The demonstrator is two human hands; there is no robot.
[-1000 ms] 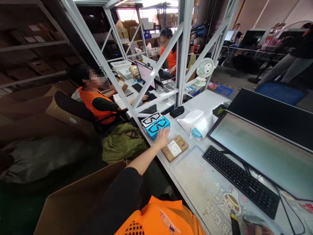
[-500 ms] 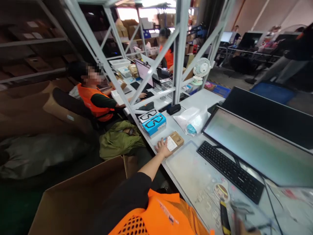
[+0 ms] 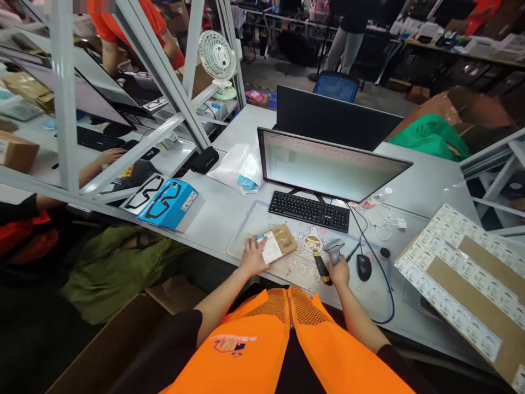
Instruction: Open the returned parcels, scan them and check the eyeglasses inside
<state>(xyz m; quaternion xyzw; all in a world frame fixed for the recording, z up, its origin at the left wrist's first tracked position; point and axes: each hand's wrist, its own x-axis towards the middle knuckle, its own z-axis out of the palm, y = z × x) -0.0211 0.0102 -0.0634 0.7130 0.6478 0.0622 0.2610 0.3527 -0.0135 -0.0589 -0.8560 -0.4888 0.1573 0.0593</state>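
Observation:
My left hand (image 3: 252, 257) is closed on the left end of a small brown cardboard box (image 3: 286, 239) with a white label on top. The box lies on or just above the clear desk mat (image 3: 246, 232); I cannot tell which. In my right hand (image 3: 339, 272) is a grey barcode scanner (image 3: 334, 249), gripped by its handle, its head pointing up and away from me. Between the two hands, near the right one, a yellow and black utility knife (image 3: 322, 268) rests on the mat.
Behind the mat stand a black keyboard (image 3: 308, 210) and a monitor (image 3: 328, 167). A mouse (image 3: 363, 267) and its cable lie right of the scanner. Leftward are a blue goggles box (image 3: 170, 205) and a white plastic bag (image 3: 240, 168). A label-covered cardboard sheet (image 3: 459, 290) juts in at right.
My left hand has brought the small cardboard box rightward from the desk's left side onto or over the mat. My view has turned right, and my right hand with the scanner now shows clearly.

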